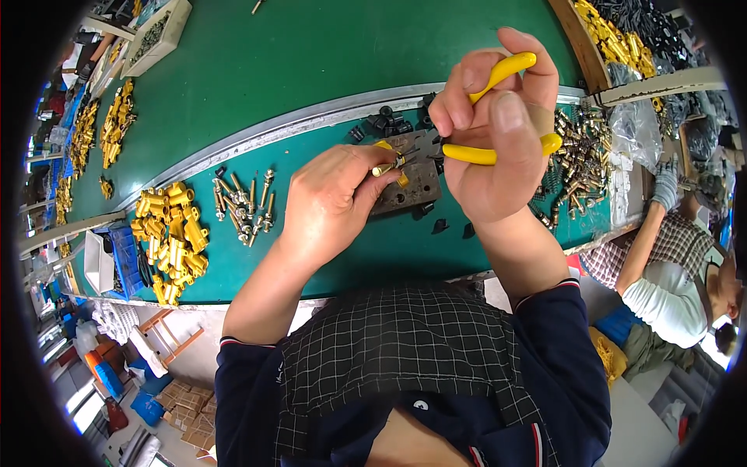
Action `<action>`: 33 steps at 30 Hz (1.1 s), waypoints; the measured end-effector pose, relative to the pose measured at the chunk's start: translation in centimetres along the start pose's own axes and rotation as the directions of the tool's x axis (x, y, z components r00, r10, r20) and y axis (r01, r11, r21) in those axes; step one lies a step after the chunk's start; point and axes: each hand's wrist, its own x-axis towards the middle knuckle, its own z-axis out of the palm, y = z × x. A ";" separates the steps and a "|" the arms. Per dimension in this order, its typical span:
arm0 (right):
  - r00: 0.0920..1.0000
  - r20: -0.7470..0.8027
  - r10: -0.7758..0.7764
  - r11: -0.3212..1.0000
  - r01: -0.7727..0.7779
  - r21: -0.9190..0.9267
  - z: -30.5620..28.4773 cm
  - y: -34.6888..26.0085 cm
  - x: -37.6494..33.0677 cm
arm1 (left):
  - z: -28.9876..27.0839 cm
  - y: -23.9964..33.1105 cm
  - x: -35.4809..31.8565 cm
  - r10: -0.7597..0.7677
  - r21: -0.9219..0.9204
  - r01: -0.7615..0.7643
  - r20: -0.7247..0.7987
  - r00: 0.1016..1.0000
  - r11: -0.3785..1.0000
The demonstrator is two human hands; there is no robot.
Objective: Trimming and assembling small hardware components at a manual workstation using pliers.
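My left hand pinches a small brass-coloured metal fitting between thumb and fingers, with bits of yellow showing beside it. That hand is over the near left part of a drilled grey metal block. My right hand grips a pair of pliers by its yellow handles, which are spread apart. The thin plier jaws point left at the fitting; whether they touch it I cannot tell. Between my left hand and a heap of yellow cast parts lies a loose group of brass-coloured pins.
Black caps lie behind the block. Many brass-coloured fittings are heaped right of my right hand. A metal rail crosses the green bench. A blue bin stands far left. Another person with a gloved hand works at right.
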 end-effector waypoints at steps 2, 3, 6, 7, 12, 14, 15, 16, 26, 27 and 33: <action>0.998 0.055 -0.008 0.998 0.011 -0.056 0.2 0.1 0.1 | 0.1 -0.1 0.1 0.021 -0.013 -0.022 -0.033 0.999 1.000; 0.998 0.057 -0.008 0.998 0.012 -0.057 0.1 0.2 0.2 | 0.1 -0.1 0.2 0.032 -0.020 -0.033 -0.049 0.998 0.999; 0.946 0.322 -0.031 0.978 0.096 -0.188 -0.5 0.5 0.6 | -0.3 0.1 0.4 0.023 -0.025 -0.023 -0.036 0.999 0.999; 0.945 0.325 -0.030 0.978 0.095 -0.187 -0.2 0.5 0.6 | -0.4 0.1 0.4 0.016 -0.027 -0.017 -0.030 0.999 0.999; 0.959 0.264 0.097 0.981 -0.048 -0.185 1.5 0.6 0.5 | -0.9 0.0 0.5 -0.063 -0.142 0.067 0.030 0.998 0.988; 0.954 0.292 0.072 0.992 -0.038 -0.122 1.7 0.7 0.3 | -0.6 0.6 0.6 -0.114 -0.198 0.101 -0.053 0.992 0.975; 0.953 0.294 0.073 0.992 -0.039 -0.119 1.8 0.7 0.2 | -0.6 0.7 0.6 -0.141 -0.227 0.116 -0.093 0.986 0.967; 0.948 0.305 0.091 0.989 -0.049 -0.141 2.0 0.3 0.3 | -0.6 0.6 0.6 -0.140 -0.227 0.116 -0.093 0.986 0.967; 0.932 0.346 0.111 0.988 -0.065 -0.141 1.8 -0.4 0.6 | -0.2 1.1 0.9 0.176 0.196 -0.144 -0.160 0.971 0.970; 0.931 0.347 0.113 0.988 -0.066 -0.143 1.8 -0.2 0.7 | 0.0 1.1 0.9 0.207 0.233 -0.163 -0.180 0.962 0.959; 0.932 0.343 0.115 0.993 -0.103 -0.052 1.5 0.3 0.6 | 1.0 0.6 0.1 0.181 0.218 -0.134 -0.216 0.959 0.967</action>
